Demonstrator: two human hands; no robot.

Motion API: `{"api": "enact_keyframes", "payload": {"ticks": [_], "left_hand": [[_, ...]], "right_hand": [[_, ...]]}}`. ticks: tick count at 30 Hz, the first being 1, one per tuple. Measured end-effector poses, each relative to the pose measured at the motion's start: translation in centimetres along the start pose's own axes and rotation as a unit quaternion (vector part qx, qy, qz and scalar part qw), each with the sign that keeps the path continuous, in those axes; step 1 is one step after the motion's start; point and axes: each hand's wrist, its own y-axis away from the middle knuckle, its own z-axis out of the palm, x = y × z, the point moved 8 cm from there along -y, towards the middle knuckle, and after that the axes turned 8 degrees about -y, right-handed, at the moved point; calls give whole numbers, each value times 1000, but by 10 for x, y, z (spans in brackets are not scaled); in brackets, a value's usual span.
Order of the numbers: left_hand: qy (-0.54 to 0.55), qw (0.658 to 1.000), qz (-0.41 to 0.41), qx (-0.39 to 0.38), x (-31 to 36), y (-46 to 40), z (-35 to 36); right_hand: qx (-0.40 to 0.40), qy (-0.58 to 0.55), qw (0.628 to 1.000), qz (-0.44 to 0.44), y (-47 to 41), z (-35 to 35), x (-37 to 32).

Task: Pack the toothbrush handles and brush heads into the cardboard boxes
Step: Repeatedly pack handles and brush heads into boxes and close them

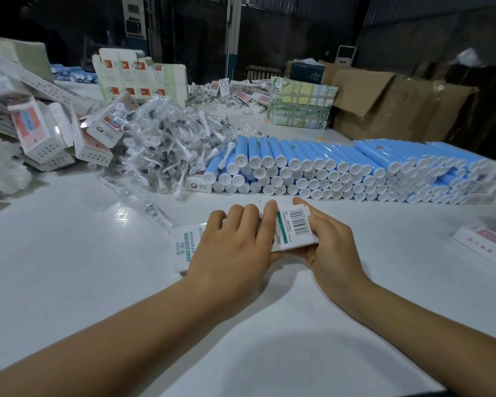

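Note:
A white cardboard box with green print and a barcode lies flat on the white table in front of me. My left hand lies over its middle, fingers curled across the top. My right hand grips its right end, thumb below and index finger along the far edge. Behind it, blue toothbrush handles with white caps are stacked in a long row. To their left is a heap of bagged brush heads. The box's contents are hidden.
Folded printed boxes pile up at the left, and more white boxes lie at the right edge. One bagged brush head lies loose near the box. Large brown cartons and a printed carton stand behind.

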Motion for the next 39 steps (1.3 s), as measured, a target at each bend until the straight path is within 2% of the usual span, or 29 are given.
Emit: {"api": "enact_keyframes", "payload": {"ticks": [8,12,16,20,23,26,31,39], "left_hand": [[1,1000,-27,-15,-6,-3,3],[23,999,-47,-4,-13,-5,3],[19,999,-47,11,-11,-5,4],[4,999,-40,19,-6,-2,4],[-2,999,-42,12,-6,-1,3],[-6,999,-45,0,-6,-2,3],[4,998,-57,6,-12,-4,2],[-10,996,-79,-28,-9,-4,5]], "right_hand": [[-48,22,999,-1,1,11,2],[-40,22,999,5,2,13,1],[-27,117,992,-36,6,12,-3],[-20,231,966,-117,12,11,-12],[-22,274,952,-132,13,10,-11],[-24,260,958,-120,12,11,-8],[-41,155,986,-43,6,13,-1],[-30,263,952,-151,10,15,-8]]}}
